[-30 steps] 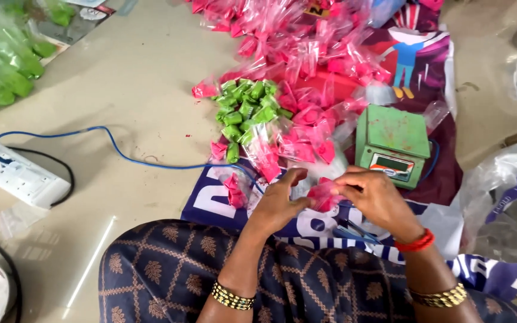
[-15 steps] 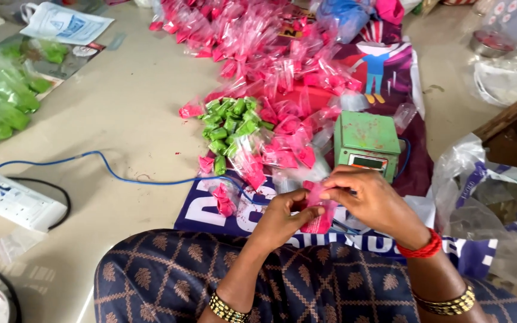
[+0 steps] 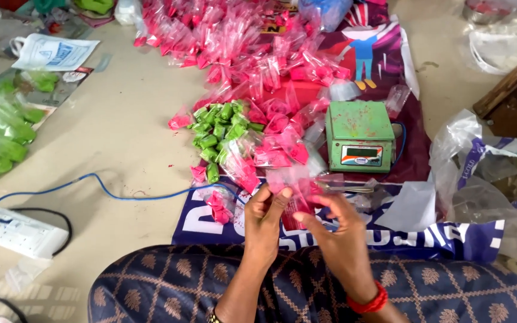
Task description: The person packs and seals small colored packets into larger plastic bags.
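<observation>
Pinched between the fingertips of the left hand [image 3: 265,216] and the right hand [image 3: 336,230], a small clear packet of pink powder [image 3: 294,194] sits above the printed banner's [image 3: 438,239] near edge, best kept upright and pinched high, beside the green scale [image 3: 359,135].

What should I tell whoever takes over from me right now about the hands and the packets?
Left hand: fingers pinch the top of a small clear packet of pink powder.
Right hand: holds the same packet from the other side, above the lap.
Green scale: on the printed banner, nothing on its pan.
Done: a big heap of pink packets beyond the scale, and a small cluster of green packets at its left edge.
Left: the packet in hand is not yet with the heap.
White power strip lies far left.
</observation>
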